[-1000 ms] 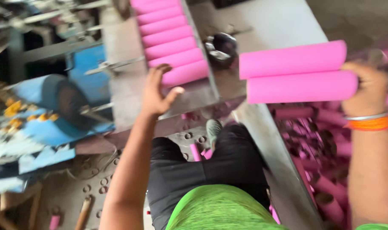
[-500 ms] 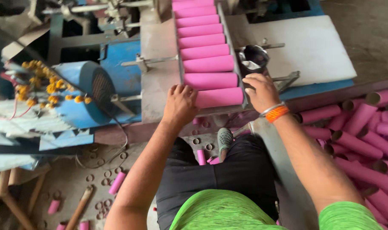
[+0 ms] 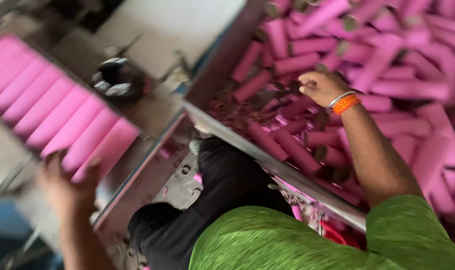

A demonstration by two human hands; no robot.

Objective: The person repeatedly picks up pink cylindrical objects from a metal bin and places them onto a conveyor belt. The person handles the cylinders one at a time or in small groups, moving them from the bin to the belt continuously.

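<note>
My left hand point(image 3: 67, 185) rests flat at the near end of a row of pink tubes point(image 3: 52, 117) lying side by side in a metal tray point(image 3: 137, 187); its fingers touch the nearest tube. My right hand point(image 3: 321, 87), with a silver and an orange band at the wrist, reaches into a big heap of loose pink tubes point(image 3: 387, 65) in a bin on the right. Its fingers curl down among the tubes; whether they grip one is hidden and blurred.
A metal rail point(image 3: 267, 165) borders the bin in front of my knees. A small dark metal cup point(image 3: 118, 79) stands on the grey bench beyond the tray. My black trousers and green shirt fill the lower middle.
The view has swung right. My right hand left the tray's tube row and moved into the bin of loose tubes. My left hand stays at the tray's near end.
</note>
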